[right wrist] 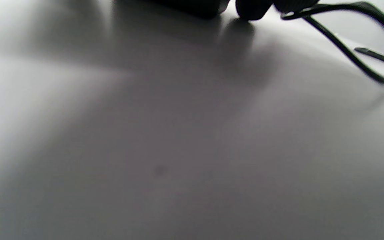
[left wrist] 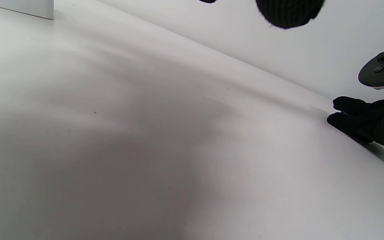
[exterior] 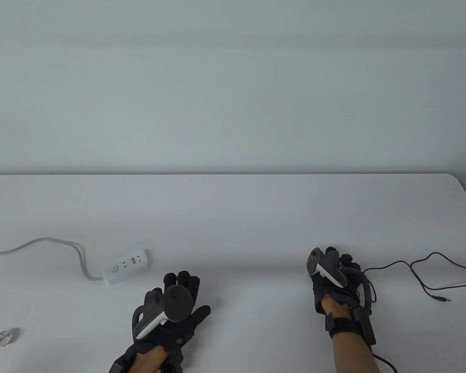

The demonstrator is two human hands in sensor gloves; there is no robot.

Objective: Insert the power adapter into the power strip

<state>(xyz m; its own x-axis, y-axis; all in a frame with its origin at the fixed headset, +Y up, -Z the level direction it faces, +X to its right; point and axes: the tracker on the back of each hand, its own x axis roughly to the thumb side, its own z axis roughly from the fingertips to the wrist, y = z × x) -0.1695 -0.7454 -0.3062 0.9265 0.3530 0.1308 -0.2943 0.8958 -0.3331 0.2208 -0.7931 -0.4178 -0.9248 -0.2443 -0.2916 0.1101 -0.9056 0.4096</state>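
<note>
Two gloved hands low over a white counter (exterior: 233, 217), power strip at the left.

Table view: the power strip (exterior: 128, 267) lies near the counter's left edge, its pale cord (exterior: 35, 244) curling off leftward to a plug (exterior: 2, 337) by the front-left corner. The left hand (exterior: 171, 311) lies flat with fingers spread, holding nothing, just in front of the strip. The right hand (exterior: 334, 279) is curled down near the right side, over a black cable (exterior: 431, 272) trailing rightward to a barrel tip (exterior: 442, 299).
Left wrist view: a strip corner (left wrist: 28, 8) at top left; the right hand (left wrist: 365, 121) rests on the counter far right.
Right wrist view: a blurred dark block (right wrist: 195, 6), likely the power adapter, beside a fingertip (right wrist: 250, 10); whether this grip is clamped on it I cannot tell.
</note>
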